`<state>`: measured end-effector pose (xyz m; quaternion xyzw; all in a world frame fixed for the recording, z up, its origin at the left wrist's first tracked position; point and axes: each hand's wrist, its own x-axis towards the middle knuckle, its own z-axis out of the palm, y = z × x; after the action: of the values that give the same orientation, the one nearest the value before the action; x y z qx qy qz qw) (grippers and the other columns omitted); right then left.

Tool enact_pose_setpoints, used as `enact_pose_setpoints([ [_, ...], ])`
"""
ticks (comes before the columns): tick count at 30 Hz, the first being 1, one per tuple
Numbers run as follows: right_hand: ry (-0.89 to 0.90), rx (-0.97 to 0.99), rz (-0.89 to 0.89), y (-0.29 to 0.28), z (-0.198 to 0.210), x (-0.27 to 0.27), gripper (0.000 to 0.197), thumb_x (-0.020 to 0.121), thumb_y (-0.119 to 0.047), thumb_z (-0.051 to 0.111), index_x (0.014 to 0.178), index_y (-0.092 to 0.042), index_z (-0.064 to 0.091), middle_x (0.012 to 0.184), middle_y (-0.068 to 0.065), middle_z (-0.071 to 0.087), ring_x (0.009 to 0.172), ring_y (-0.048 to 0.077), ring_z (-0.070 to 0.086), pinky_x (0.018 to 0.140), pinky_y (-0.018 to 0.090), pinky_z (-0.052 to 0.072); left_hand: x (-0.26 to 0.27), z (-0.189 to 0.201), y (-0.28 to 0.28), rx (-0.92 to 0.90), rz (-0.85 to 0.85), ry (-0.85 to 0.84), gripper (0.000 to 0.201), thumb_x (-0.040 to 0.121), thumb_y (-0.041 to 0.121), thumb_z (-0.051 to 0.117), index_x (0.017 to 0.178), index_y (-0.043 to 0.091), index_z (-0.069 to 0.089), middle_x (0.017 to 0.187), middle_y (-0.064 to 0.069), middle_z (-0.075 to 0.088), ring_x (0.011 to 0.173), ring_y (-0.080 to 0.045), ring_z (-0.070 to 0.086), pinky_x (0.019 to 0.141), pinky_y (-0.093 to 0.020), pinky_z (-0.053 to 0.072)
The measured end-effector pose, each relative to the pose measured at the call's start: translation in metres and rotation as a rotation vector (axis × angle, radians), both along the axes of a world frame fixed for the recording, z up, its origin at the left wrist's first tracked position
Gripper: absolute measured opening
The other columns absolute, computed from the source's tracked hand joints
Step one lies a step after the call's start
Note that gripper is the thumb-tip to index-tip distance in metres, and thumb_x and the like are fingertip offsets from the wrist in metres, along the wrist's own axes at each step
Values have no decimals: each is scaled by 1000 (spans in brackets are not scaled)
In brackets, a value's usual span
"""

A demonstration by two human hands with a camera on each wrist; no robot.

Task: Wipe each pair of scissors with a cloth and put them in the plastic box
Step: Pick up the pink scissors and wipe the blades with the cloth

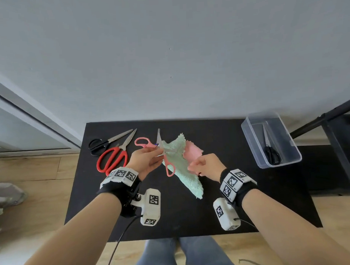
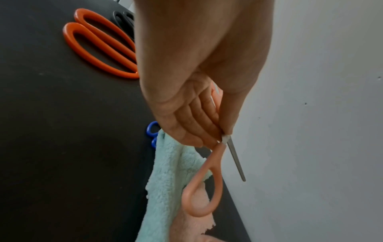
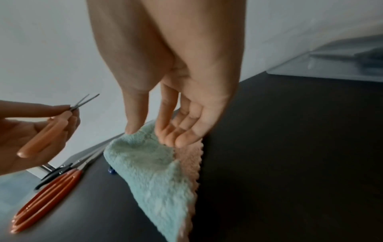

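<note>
- Left hand (image 1: 146, 159) pinches pink scissors (image 1: 165, 152), blades parted, above the cloth (image 1: 181, 163).
- Right hand (image 1: 206, 166) pinches the cloth's edge.
- Plastic box (image 1: 289, 140), right of the cloth, holds black scissors (image 1: 270, 149).

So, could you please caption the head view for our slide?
Left hand holds pink scissors; right hand pinches cloth.

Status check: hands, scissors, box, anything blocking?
Left hand holds pink scissors, blades open. Right hand pinches cloth. One pair in box; red scissors and black scissors wait. Nothing blocking.
</note>
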<state>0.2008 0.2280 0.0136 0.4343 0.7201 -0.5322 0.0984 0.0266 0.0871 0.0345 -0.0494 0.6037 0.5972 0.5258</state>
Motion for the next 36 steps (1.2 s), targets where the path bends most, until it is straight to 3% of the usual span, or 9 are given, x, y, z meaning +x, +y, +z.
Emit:
enact_pose_setpoints([
  [5, -371, 74, 47, -6, -21, 8, 45, 69, -52, 75, 64, -16, 49, 65, -2, 54, 62, 15, 55, 72, 30, 51, 5, -13, -4, -47, -48, 2, 19, 86, 3, 65, 104, 1, 63, 105, -14, 69, 92, -24, 67, 80, -29, 52],
  [11, -530, -99, 176, -10, -10, 4, 46, 77, -31, 75, 109, -2, 59, 98, 9, 70, 84, 18, 69, 77, 29, 55, 2, -13, -4, -49, -65, 9, 20, 85, 5, 66, 105, 1, 64, 105, -14, 69, 93, -24, 67, 82, -29, 52],
  [13, -489, -161, 159, -11, -3, 1, 34, 81, -18, 70, 107, 2, 60, 103, 12, 71, 82, 17, 69, 79, 29, 55, 1, -10, -3, -44, -72, 16, 16, 85, 5, 66, 101, 3, 64, 103, -13, 69, 91, -23, 67, 81, -28, 52],
  [16, -358, -208, 31, -8, 11, -7, 8, 82, -5, 58, 82, 0, 64, 75, 11, 70, 71, 15, 67, 85, 32, 54, -1, -3, -1, -38, -97, 47, 11, 85, 6, 67, 96, 5, 65, 99, -10, 70, 87, -20, 68, 77, -26, 51],
  [22, -56, -181, -190, 8, 53, -30, 23, 89, -4, 54, 67, -5, 54, 56, 6, 60, 44, 12, 59, 52, 24, 51, -8, 19, 9, -28, -192, 189, 23, 84, 8, 69, 105, -1, 68, 99, -12, 70, 81, -16, 66, 66, -18, 54],
  [26, 138, -148, -178, 16, 73, -48, 21, 90, -14, 62, 72, -6, 55, 68, 9, 65, 64, 22, 67, 71, 29, 54, -13, 38, 17, -10, -254, 280, 25, 83, 8, 71, 106, -2, 68, 101, -18, 71, 84, -19, 67, 77, -24, 53],
  [30, 223, -111, -161, 17, 90, -66, 22, 88, -13, 62, 68, -5, 57, 79, 18, 61, 77, 27, 62, 87, 45, 55, -16, 55, 21, 14, -274, 354, 23, 83, 6, 70, 104, -2, 69, 95, -17, 71, 77, -16, 68, 65, -17, 53],
  [34, -19, 222, -57, 23, 101, -75, 39, 86, -21, 55, 53, -9, 40, 54, 4, 44, 52, 19, 43, 53, 30, 38, -18, 69, 23, 27, -287, 382, 20, 83, 7, 70, 102, 0, 71, 96, -16, 72, 80, -18, 68, 84, -32, 56],
  [36, -41, 258, -58, 25, 103, -75, 38, 85, -22, 58, 53, -8, 44, 51, 3, 43, 50, 19, 44, 51, 27, 36, -20, 75, 24, 31, -291, 392, 14, 83, 6, 70, 96, 2, 72, 93, -15, 72, 81, -20, 67, 92, -40, 52],
])
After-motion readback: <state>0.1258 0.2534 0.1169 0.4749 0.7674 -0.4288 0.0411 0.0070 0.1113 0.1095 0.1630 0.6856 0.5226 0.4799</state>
